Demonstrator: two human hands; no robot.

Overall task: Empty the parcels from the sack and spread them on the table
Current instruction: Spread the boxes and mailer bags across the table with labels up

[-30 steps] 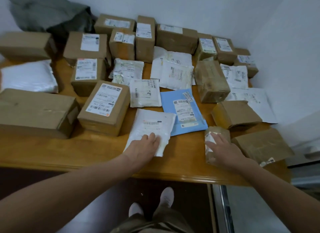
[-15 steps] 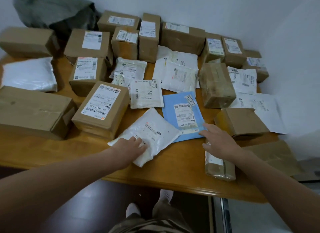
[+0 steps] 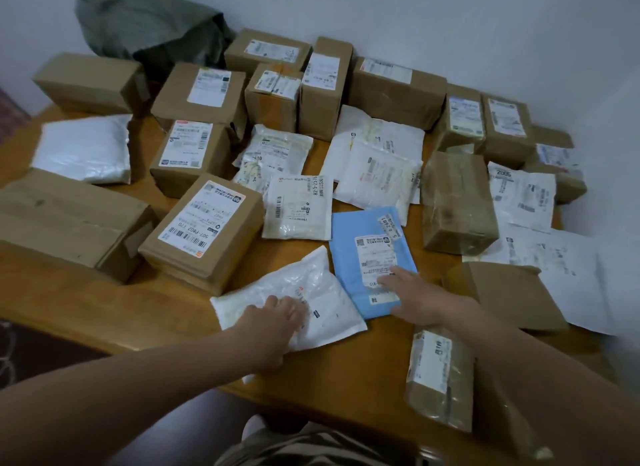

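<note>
Several cardboard boxes and plastic mailers lie spread over the wooden table (image 3: 86, 302). My left hand (image 3: 273, 323) rests with fingers flat on a white mailer (image 3: 311, 285) near the front edge. My right hand (image 3: 412, 295) lies with straight fingers on the blue mailer (image 3: 360, 230) beside it. A small taped brown parcel (image 3: 440, 375) lies under my right forearm at the table's front edge. The crumpled grey-green sack (image 3: 149, 22) sits at the back left against the wall.
A long box (image 3: 62, 219) and a labelled box (image 3: 204, 230) lie left of the white mailer. Flat brown parcels (image 3: 509, 295) and white mailers (image 3: 519, 191) fill the right side. Walls close the back and right. Bare wood shows at the front left.
My right hand left the small taped parcel and moved left onto the blue mailer. My left hand turned the white mailer and slid it toward the front edge.
</note>
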